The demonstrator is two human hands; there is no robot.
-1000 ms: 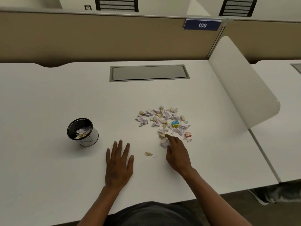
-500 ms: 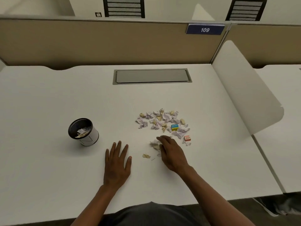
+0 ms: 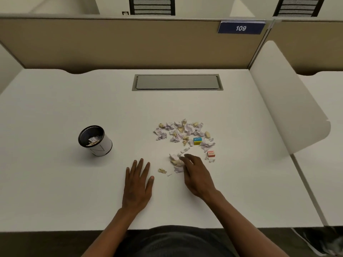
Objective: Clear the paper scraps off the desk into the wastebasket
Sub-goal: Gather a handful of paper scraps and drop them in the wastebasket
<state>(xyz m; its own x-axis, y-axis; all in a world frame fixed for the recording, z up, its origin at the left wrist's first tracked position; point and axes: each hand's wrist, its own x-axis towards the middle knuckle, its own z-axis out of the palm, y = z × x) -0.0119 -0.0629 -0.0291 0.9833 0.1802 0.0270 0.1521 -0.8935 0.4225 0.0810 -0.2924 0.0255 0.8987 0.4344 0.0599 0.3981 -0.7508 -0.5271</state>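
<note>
A loose pile of crumpled white and tan paper scraps (image 3: pixel 182 130) lies right of centre on the white desk (image 3: pixel 55 108). A small clump of scraps (image 3: pixel 176 162) sits nearer me, and the curled fingers of my right hand (image 3: pixel 197 177) touch its right side without closing on it. One lone tan scrap (image 3: pixel 162 171) lies between my hands. My left hand (image 3: pixel 137 184) rests flat on the desk, fingers spread, holding nothing. The small round wastebasket (image 3: pixel 104 145), white with a black rim, stands upright at the left with a few scraps inside.
A small blue and yellow box (image 3: pixel 197 140) and a small red box (image 3: pixel 211 154) sit among the scraps. A grey cable hatch (image 3: pixel 177 82) is set into the desk's far side. A white curved divider (image 3: pixel 289 108) bounds the right edge, and a tan partition (image 3: pixel 111 43) stands behind.
My right hand has dragged a few scraps from the pile's near edge toward me and to the left. My left hand has stayed flat on the desk.
</note>
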